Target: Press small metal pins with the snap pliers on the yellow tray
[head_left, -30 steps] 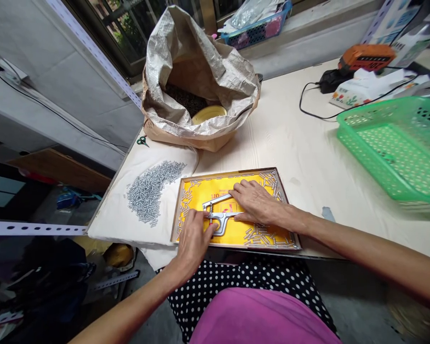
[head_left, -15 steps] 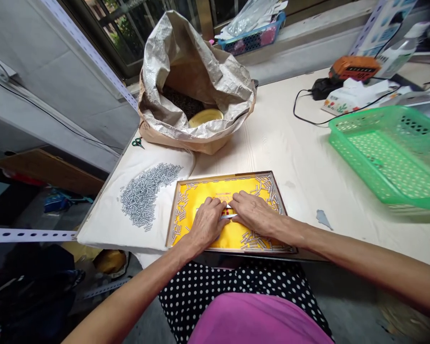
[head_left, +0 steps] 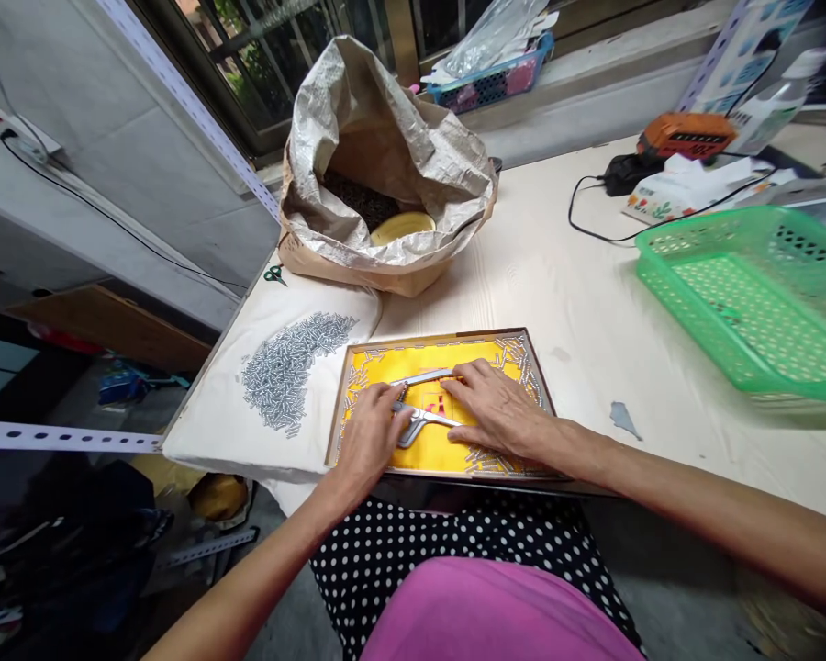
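Over a shallow tray [head_left: 427, 341] lined in yellow, both hands hold a grey two-armed metal tool [head_left: 423, 418], its arms spread apart like shears. Its exact kind is unclear. My left hand [head_left: 370, 436] is closed around its left part, fingers and thumb hiding some of it. My right hand [head_left: 499, 404] grips the right ends, fingers at the upper arm and thumb at the lower. Small silver metal pins [head_left: 516, 353] lie along the tray's sides. Left of the tray, a heap of similar pins [head_left: 285, 372] rests on a white cloth [head_left: 206, 427].
An open sack [head_left: 392, 266] with dark contents and a yellow bowl [head_left: 403, 227] stands behind the tray. Green scissors [head_left: 273, 274] lie at the table's left edge. On the right are a green basket [head_left: 730, 358], a grey scrap [head_left: 623, 420] and an orange battery [head_left: 685, 136].
My hands have moved apart, the left toward the left. The tool, mostly covered before, now shows with its arms spread wide. The whole view has shifted slightly.
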`<state>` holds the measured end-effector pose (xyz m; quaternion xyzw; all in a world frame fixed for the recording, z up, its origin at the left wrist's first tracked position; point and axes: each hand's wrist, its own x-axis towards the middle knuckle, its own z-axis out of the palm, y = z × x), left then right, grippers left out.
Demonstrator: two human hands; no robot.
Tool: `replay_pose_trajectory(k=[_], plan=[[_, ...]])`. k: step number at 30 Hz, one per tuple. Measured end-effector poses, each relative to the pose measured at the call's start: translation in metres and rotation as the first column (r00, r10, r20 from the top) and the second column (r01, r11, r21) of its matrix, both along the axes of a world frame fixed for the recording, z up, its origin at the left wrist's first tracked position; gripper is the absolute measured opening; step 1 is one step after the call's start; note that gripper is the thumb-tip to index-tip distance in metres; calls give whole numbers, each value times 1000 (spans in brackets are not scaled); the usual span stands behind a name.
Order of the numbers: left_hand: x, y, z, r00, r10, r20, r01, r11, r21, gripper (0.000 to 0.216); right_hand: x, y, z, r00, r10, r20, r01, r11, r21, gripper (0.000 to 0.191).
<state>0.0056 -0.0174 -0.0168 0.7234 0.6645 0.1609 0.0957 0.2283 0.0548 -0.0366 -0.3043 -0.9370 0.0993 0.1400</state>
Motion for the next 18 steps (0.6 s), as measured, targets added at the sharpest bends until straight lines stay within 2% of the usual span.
replay_pose_trajectory(k=[1,3,8,14,16,18], plan=[[-8,-6,2,997,76,17,-76,997,-13,23,0,-2,0,1000,12,-12,-12,1000,9,45],[-20,-14,6,982,185,32,-182,979,-95,24,-1,-7,-2,1000,12,-6,-12,1000,9,32],[-21,-7,11,952,303,-45,-300,894,-331,23,-14,-14,-8,997,34,67,-30,998,-48,18],[-5,20,13,952,275,-137,-303,760,-575,20,-21,-14,-17,994,32,105,-26,998,-56,9],[-5,22,16,959,242,-146,-280,750,-599,19,-21,-14,-21,995,28,93,-23,999,-47,11],[-8,22,20,967,213,-138,-254,783,-567,20,-20,-13,-23,996,23,85,-18,998,-53,12]])
